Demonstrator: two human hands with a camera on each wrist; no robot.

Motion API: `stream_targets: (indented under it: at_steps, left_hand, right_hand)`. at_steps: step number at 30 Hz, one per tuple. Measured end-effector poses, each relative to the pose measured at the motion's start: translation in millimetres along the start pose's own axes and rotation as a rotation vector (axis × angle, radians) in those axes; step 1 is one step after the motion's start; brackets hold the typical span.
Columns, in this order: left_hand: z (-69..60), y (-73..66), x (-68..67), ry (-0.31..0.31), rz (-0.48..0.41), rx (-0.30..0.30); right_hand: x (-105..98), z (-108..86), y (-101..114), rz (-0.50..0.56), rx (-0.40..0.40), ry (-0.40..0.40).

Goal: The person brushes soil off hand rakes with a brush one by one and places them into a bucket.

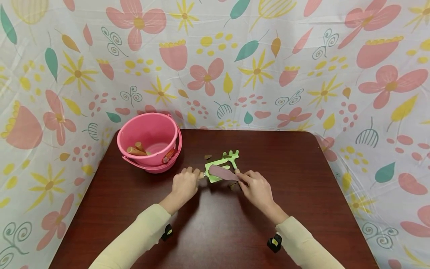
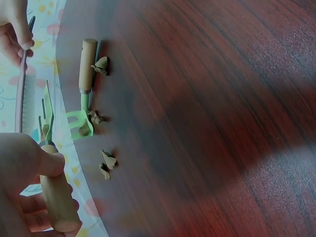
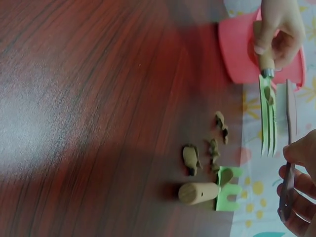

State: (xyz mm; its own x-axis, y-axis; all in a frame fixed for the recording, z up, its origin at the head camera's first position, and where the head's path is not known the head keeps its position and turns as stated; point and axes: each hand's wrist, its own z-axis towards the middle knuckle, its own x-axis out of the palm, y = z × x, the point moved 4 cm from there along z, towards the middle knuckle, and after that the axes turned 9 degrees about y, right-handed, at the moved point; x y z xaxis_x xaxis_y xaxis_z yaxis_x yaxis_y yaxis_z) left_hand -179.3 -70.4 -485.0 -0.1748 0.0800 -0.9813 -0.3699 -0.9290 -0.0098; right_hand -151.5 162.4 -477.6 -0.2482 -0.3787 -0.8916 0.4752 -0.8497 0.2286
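Note:
My left hand (image 1: 186, 184) grips the wooden handle (image 2: 57, 202) of a small green garden fork (image 3: 264, 111). A brown dried scrap (image 3: 269, 95) sits on the fork near its neck. In my right hand (image 1: 258, 188) is a mauve brush (image 1: 223, 173), pinched by its dark handle end. Its pale bristles (image 3: 281, 106) face the fork, which the brush partly covers in the head view. Under the tools lies a green hand rake (image 1: 231, 157) with a wooden handle (image 2: 88, 64), flat on the table. Several curled brown dry pieces (image 3: 190, 159) are scattered beside it.
A pink bucket (image 1: 147, 129) stands at the table's back left, with wooden handles (image 1: 136, 151) inside. Its pink carrying handle hangs down around the outside. A flowered cloth (image 1: 235, 74) hangs behind the dark wooden table (image 1: 285, 157) and along both sides.

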Motion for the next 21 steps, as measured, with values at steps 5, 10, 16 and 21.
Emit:
stream_targets:
  at_steps: [5,10,16,21]
  left_hand:
    - [0.8,-5.7,0.0,0.003,0.011,0.017]
    - [0.3,-9.7,-1.0,0.002,-0.001,0.023]
    - [0.1,-9.5,-0.7,-0.006,-0.001,0.021]
    - [-0.4,-8.7,-0.4,-0.038,0.014,0.027]
  right_hand:
    - [4.3,3.0,5.5,-0.010,-0.009,0.023]
    - [6.8,4.3,6.2,-0.006,0.013,0.050]
    - [6.0,2.7,3.7,0.004,0.008,0.033]
    - [4.7,1.4,-0.2,-0.016,0.002,0.032]
